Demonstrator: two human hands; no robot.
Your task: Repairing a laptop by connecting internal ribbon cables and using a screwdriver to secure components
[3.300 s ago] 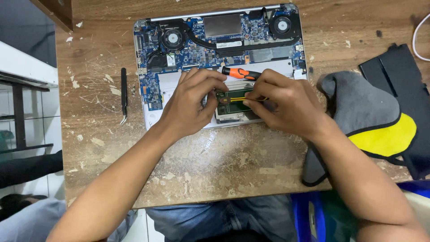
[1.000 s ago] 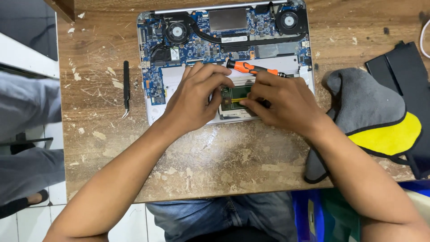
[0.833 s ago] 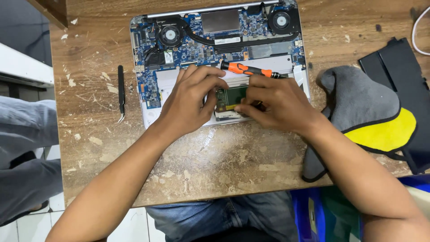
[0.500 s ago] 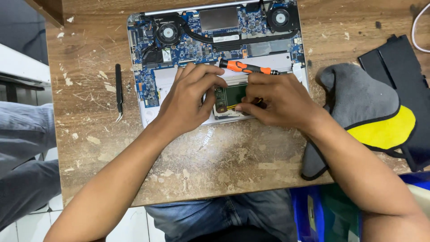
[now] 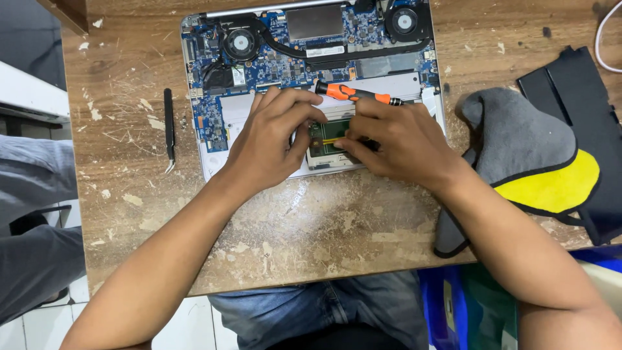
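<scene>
Pinching a small green circuit board [image 5: 327,137] at frame centre, left hand [image 5: 269,144] and right hand [image 5: 395,144] meet over the opened laptop [image 5: 214,123]; an orange screwdriver [image 5: 356,95] rests just above the right hand's fingers.

Bare, scuffed wooden table [image 5: 291,227] lies open between the opened laptop [image 5: 259,58] and the near edge. To the left, only black tweezers [image 5: 169,129] interrupt the wood; to the right, a grey-and-yellow cloth [image 5: 525,149] and a black panel [image 5: 583,97] crowd the surface.
</scene>
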